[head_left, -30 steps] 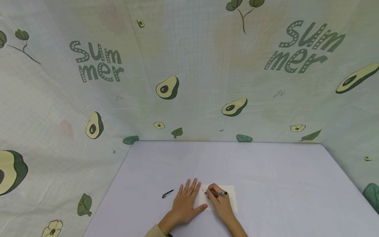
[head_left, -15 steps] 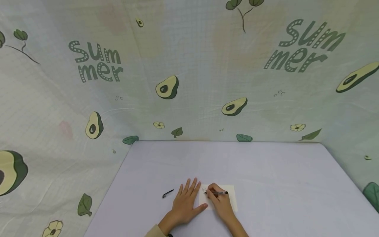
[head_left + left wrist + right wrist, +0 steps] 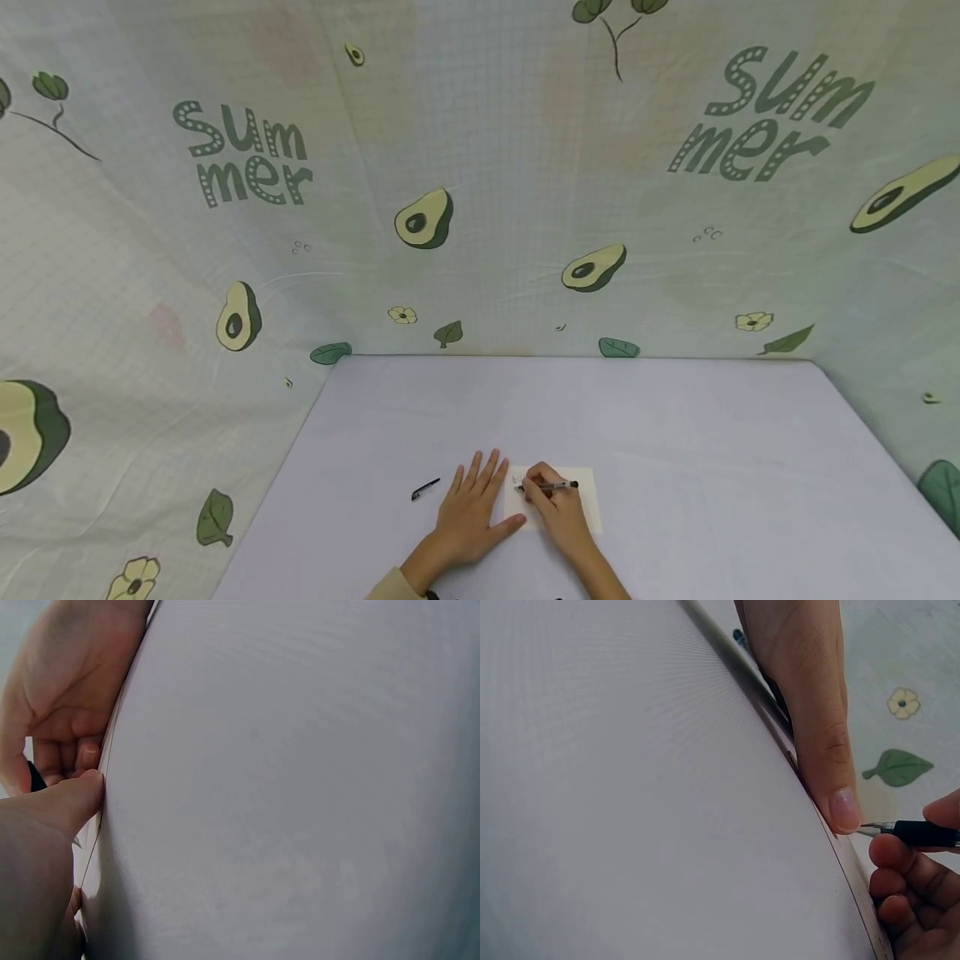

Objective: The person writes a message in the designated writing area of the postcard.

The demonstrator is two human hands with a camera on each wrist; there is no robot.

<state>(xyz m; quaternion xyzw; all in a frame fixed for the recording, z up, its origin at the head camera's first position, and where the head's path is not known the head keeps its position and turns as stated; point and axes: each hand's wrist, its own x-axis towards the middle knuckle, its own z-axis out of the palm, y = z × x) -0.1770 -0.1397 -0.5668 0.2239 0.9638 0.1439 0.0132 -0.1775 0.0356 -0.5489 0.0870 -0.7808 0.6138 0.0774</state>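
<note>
In the head view my right hand [image 3: 561, 515] holds a black-gripped pen [image 3: 558, 485] with its tip on a small sheet of white paper [image 3: 588, 498]. Faint handwriting shows near the paper's upper left. My left hand [image 3: 467, 518] lies palm down with its fingers spread, the thumb and forefinger touching the sheet's left edge. The right wrist view gives the pen [image 3: 922, 833] pinched between thumb and fingers, its point close to the left thumb [image 3: 838, 795]. Curled right-hand fingers [image 3: 71, 750] appear beyond the left thumb in the left wrist view.
A black pen cap [image 3: 425, 490] lies on the table left of my left hand. The pale table [image 3: 675, 442] meets a fabric backdrop [image 3: 495, 275] printed with avocados, leaves and lettering at its far edge and sides.
The handwriting at the paper's upper left has grown by a few strokes. The pen has shifted very slightly; my left hand, the paper and the cap stay in place.
</note>
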